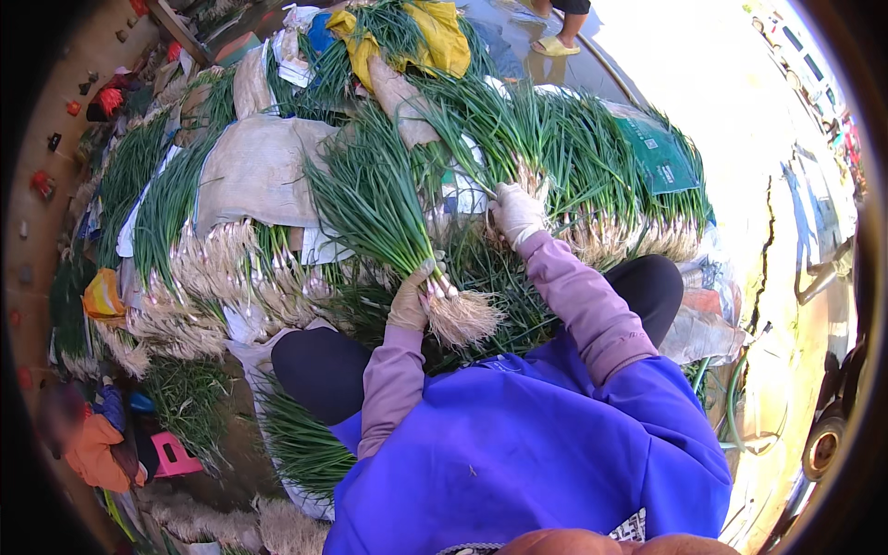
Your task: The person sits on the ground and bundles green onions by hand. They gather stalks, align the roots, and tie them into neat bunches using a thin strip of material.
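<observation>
My left hand (411,298), in a pale thin glove, grips a thick bunch of green onions (378,201) just above the bulbs. Its leaves fan away from me, and its tangled pale roots (463,318) hang towards my lap. My right hand (517,215), gloved in white, is closed around a thin green onion stalk (480,182) at the near edge of a heap of green onions (583,159). Part of that stalk is hidden by the fingers. Loose green leaves (485,263) lie between my knees, below both hands.
Woven sacking (260,170) covers onions at the left. A green plastic bag (655,156) and yellow sheeting (440,38) lie on the heap. A person in orange (100,447) is beside a pink stool (173,456). Someone's sandalled foot (557,46) stands beyond. A hose (734,402) lies right.
</observation>
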Motion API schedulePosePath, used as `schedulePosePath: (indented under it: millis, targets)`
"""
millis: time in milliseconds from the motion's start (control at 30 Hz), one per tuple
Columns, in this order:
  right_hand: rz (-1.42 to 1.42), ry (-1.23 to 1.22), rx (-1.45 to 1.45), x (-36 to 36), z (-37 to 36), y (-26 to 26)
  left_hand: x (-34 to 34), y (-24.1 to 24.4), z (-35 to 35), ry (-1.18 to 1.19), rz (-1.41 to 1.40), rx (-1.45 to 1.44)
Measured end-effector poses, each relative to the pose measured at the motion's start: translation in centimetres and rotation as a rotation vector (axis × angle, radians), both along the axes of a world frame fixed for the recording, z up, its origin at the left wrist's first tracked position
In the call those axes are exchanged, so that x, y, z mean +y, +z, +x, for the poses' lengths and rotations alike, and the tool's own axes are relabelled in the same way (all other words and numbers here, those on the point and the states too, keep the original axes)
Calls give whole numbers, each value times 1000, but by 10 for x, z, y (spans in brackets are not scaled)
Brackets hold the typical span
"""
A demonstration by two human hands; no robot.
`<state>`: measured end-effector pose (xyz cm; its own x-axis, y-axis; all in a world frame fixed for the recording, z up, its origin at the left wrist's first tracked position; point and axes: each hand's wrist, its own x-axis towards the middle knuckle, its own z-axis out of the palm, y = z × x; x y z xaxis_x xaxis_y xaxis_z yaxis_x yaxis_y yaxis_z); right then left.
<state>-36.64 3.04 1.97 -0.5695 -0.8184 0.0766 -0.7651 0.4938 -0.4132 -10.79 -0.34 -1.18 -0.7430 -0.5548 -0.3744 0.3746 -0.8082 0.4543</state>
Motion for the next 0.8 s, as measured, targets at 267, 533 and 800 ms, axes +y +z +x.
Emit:
schedulePosePath:
  millis: [267, 533, 800]
  targets:
    - [105, 38, -246, 26, 29, -6, 2, -11, -11, 7, 84, 56]
    - [-68, 69, 76, -6, -8, -17, 3, -11, -11, -18, 3, -48]
    - [119, 189, -297, 47, 63, -2, 1, -30, -12, -41, 18, -1]
